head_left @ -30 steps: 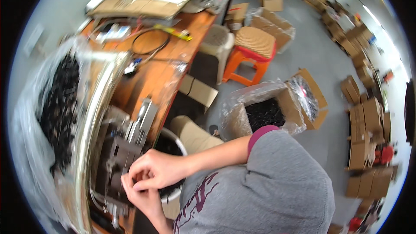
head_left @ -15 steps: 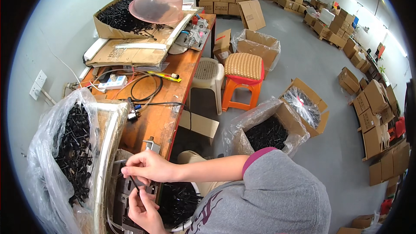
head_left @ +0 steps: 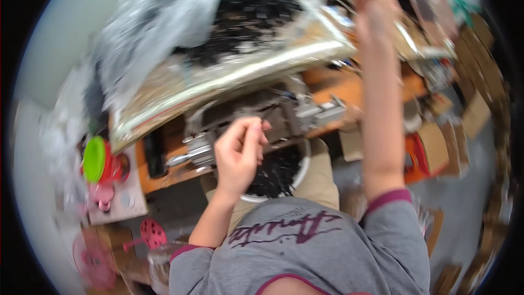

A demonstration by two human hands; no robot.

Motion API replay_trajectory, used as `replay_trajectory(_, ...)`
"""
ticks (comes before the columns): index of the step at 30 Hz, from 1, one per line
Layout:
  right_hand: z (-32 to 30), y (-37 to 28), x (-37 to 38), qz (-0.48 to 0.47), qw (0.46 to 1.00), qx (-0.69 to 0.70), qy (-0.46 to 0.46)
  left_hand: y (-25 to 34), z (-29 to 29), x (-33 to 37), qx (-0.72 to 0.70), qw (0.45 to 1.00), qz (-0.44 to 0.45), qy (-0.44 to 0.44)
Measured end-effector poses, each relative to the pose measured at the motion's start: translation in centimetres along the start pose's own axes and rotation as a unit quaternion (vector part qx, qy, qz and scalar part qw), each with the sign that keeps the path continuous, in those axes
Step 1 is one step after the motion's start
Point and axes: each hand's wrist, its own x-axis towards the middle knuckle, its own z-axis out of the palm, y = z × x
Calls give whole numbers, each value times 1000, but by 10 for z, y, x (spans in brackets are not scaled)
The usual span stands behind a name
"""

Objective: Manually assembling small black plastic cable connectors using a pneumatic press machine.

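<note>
My left hand (head_left: pixel 240 150) hovers over a grey metal machine (head_left: pixel 284 112) on the orange bench, its fingertips pinched on a small dark part. Just below it, a white bucket (head_left: pixel 248 198) of black parts sits in my lap. My right hand (head_left: pixel 375 3) is stretched far up and away, reaching the right end of a big clear plastic bag (head_left: pixel 180 27) filled with black parts. That hand is blurred, so its grip cannot be made out.
A red container with a green lid (head_left: pixel 97 159) stands at the bench's left end, with pink and red round pieces (head_left: pixel 147 234) below it. An orange stool (head_left: pixel 417 155) and cardboard boxes (head_left: pixel 475 114) lie to the right. The whole picture is motion-blurred.
The view has swung round sharply. My right hand has left the machine and reached up to the bag of black parts. My left hand stays at the machine.
</note>
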Motion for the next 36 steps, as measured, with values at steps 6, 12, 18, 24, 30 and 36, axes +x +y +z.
replay_trajectory(6, 87, -44, -127, 162, 954, -240, -81, 69, -108, 63, 51, 921, 304, 239)
replay_trajectory(12, 38, -41, -181, 243, 938, -242, -51, 161, -278, 124, 36, 691, 534, 486)
replay_trajectory(18, 22, -55, -219, 289, 920, -265, -19, 188, -413, 179, 415, 734, 277, 460)
replay_trajectory(24, 29, -63, -233, 273, 925, -262, -35, 182, -463, 134, 297, 778, 322, 451)
replay_trajectory(30, 41, -56, -242, 281, 923, -261, -40, 92, -278, 35, 419, 884, 91, 186)
replay_trajectory(36, 56, -62, -252, 306, 913, -248, -103, -56, -243, -4, 535, 835, 125, -24)
